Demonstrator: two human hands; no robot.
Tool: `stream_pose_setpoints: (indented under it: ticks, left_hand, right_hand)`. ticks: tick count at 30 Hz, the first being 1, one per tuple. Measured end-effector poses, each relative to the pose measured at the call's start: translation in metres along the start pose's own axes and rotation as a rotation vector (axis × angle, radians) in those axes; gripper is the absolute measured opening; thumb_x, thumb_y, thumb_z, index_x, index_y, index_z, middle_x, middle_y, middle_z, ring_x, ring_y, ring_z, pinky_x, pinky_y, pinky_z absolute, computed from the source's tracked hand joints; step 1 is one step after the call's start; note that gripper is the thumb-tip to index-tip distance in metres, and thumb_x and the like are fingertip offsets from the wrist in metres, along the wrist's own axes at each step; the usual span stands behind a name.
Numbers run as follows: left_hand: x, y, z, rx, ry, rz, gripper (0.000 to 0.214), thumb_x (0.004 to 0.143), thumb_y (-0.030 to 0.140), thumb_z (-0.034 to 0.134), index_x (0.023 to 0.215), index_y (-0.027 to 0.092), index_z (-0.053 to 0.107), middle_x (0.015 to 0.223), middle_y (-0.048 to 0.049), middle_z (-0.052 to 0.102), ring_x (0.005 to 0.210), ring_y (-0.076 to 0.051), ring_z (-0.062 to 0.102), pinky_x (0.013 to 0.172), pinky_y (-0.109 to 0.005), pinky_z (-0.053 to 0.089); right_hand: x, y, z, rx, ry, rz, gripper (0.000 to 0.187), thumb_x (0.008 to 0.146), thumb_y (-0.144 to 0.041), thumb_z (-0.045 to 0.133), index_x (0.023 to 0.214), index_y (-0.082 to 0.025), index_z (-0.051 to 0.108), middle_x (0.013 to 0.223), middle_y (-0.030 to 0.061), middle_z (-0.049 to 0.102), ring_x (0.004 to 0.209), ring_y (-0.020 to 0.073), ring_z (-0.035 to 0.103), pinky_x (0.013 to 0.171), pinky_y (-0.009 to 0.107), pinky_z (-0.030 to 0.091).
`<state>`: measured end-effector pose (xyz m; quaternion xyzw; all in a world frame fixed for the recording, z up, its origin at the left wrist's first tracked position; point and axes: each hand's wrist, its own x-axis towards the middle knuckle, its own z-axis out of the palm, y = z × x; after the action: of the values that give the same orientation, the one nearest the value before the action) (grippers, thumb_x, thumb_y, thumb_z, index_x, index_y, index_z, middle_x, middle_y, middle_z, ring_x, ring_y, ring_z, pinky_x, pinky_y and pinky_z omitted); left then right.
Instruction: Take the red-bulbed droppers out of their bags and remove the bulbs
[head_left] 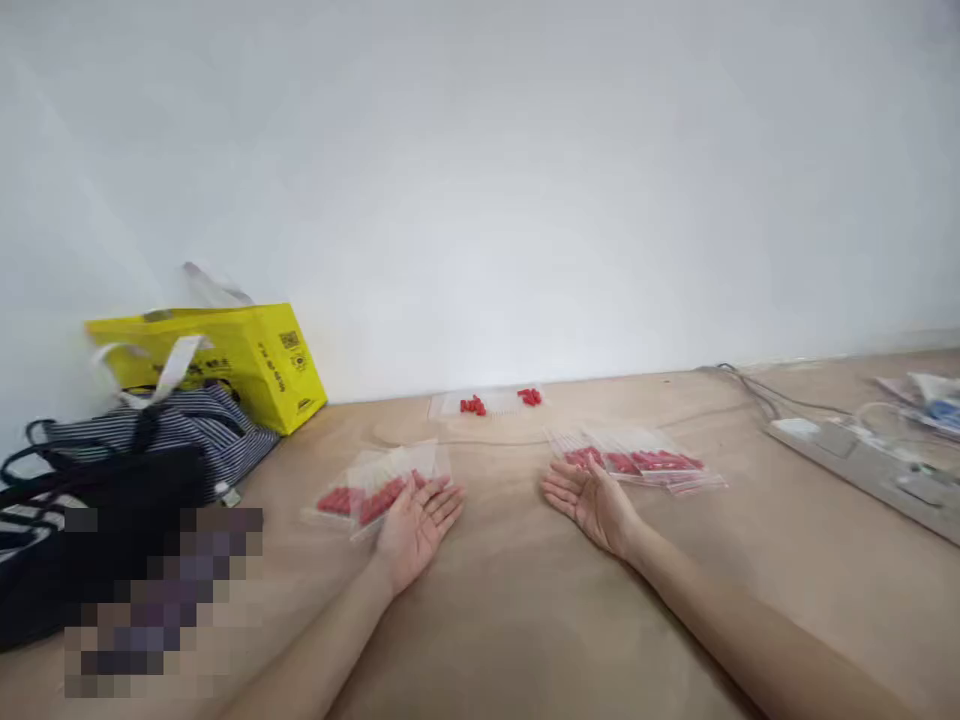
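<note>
My left hand lies palm up on the tan table, fingers stretched out, empty, its fingertips beside a stack of clear bags with red pieces. Palm up and spread too, my right hand holds nothing; its fingers touch the edge of another pile of clear bags with red pieces. Further back near the wall lies one flat clear bag with two small clusters of red pieces on it.
A yellow paper bag stands at the back left against the white wall. In front of it lie a striped bag and a black bag. A white power strip with cables lies at the right.
</note>
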<state>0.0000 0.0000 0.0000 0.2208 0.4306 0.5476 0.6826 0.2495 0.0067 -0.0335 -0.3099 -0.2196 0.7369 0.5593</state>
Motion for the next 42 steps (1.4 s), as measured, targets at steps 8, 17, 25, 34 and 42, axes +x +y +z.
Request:
stream_pose_setpoints:
  ticks: [8, 17, 25, 34, 42]
  left_hand:
    - [-0.002, -0.001, 0.000, 0.010, -0.070, -0.023, 0.043, 0.087, 0.042, 0.028, 0.092, 0.008, 0.054, 0.098, -0.0177, 0.060, 0.090, -0.022, 0.060, 0.087, -0.035, 0.044]
    - [-0.008, -0.006, -0.012, 0.996, -0.174, 0.669, 0.028, 0.075, 0.039, 0.050, 0.090, 0.017, 0.060, 0.084, -0.0075, 0.064, 0.079, -0.021, 0.058, 0.079, -0.037, 0.043]
    - [0.002, 0.017, -0.045, 1.884, 0.251, 1.183, 0.035, 0.070, 0.028, 0.052, 0.103, 0.018, 0.058, 0.109, -0.0122, 0.055, 0.105, -0.029, 0.046, 0.087, -0.043, 0.037]
    - [0.020, 0.019, -0.066, 1.836, 0.250, 1.165, 0.035, 0.082, 0.020, 0.030, 0.106, 0.013, 0.055, 0.105, -0.0113, 0.061, 0.097, -0.022, 0.057, 0.081, -0.035, 0.047]
    - [0.009, 0.004, -0.037, 1.613, 0.087, 1.585, 0.035, 0.082, 0.010, 0.033, 0.109, 0.016, 0.054, 0.102, -0.0092, 0.062, 0.098, -0.019, 0.056, 0.087, -0.035, 0.045]
  right_hand:
    - [-0.003, -0.001, -0.002, -0.055, -0.048, -0.012, 0.040, 0.085, -0.043, 0.037, 0.096, -0.011, 0.057, 0.094, 0.0138, 0.063, 0.089, 0.0192, 0.060, 0.088, 0.034, 0.043]
    - [-0.016, 0.001, -0.004, -1.040, -0.150, -0.505, 0.037, 0.076, -0.047, 0.051, 0.099, -0.019, 0.062, 0.105, 0.0100, 0.060, 0.101, 0.0236, 0.052, 0.093, 0.043, 0.034]
    - [-0.023, 0.007, -0.002, -1.795, -0.314, -0.720, 0.036, 0.080, -0.030, 0.047, 0.113, -0.019, 0.054, 0.117, 0.0101, 0.052, 0.108, 0.0223, 0.046, 0.092, 0.040, 0.035]
    - [-0.022, 0.006, -0.003, -1.827, -0.319, -0.744, 0.035, 0.080, -0.031, 0.046, 0.113, -0.020, 0.053, 0.117, 0.0094, 0.051, 0.107, 0.0219, 0.046, 0.091, 0.039, 0.037]
    - [-0.021, 0.006, -0.003, -1.814, -0.330, -0.758, 0.036, 0.080, -0.031, 0.047, 0.113, -0.020, 0.053, 0.117, 0.0101, 0.051, 0.107, 0.0222, 0.046, 0.091, 0.039, 0.036]
